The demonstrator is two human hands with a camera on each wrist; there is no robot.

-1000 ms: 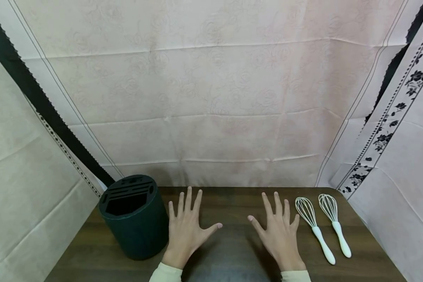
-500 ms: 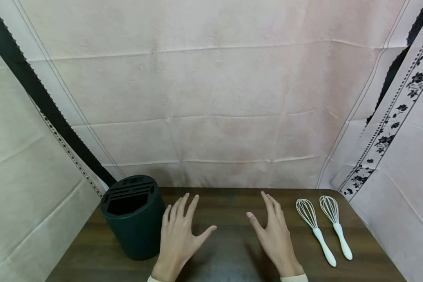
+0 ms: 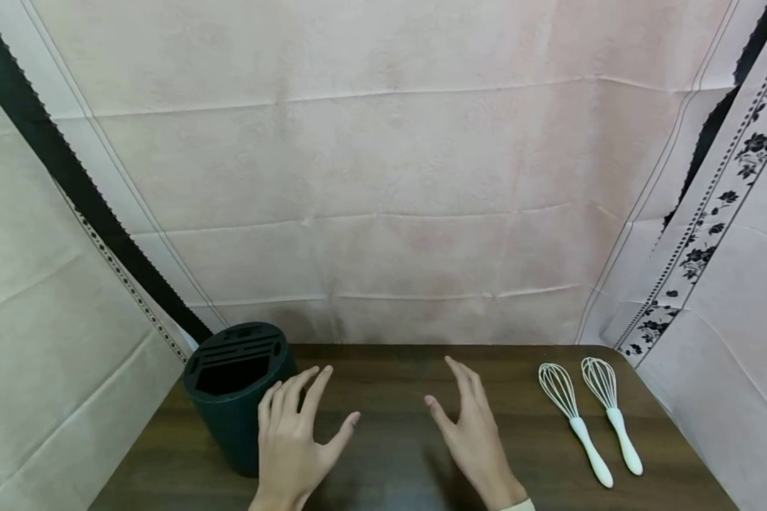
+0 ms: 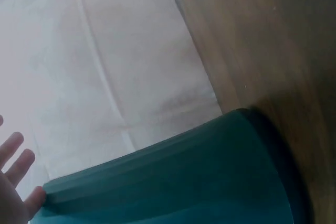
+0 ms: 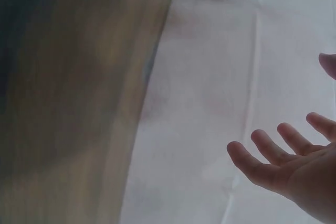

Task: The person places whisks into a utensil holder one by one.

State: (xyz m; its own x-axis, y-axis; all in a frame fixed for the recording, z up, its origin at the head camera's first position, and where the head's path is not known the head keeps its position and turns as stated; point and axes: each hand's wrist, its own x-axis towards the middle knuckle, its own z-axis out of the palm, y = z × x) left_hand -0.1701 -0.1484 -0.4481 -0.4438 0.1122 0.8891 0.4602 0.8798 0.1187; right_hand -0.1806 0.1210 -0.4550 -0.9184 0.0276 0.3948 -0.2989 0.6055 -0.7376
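A dark green knife block point(image 3: 239, 397), round with slots and one larger opening on top, stands on the left of the table. My left hand point(image 3: 292, 440) hovers at its right side and hides part of it, the thumb spread away; contact between them is unclear. Around the middle of the table my right hand point(image 3: 476, 440) is held in the air, fingers extended and empty. To its right lie two white whisks, the nearer whisk point(image 3: 578, 426) and the farther whisk point(image 3: 613, 419), side by side with handles toward me. In the left wrist view the green wall of the block point(image 4: 173, 177) fills the bottom.
The brown wooden table point(image 3: 390, 454) ends at the back against a pale cloth backdrop point(image 3: 383, 177). More cloth hangs at the left point(image 3: 57, 341) and right, the right one with a floral border point(image 3: 709, 234).
Both hands have shifted left, the left one toward and partly in front of the green block. Their fingers are less spread than before. The block and whisks stay in place.
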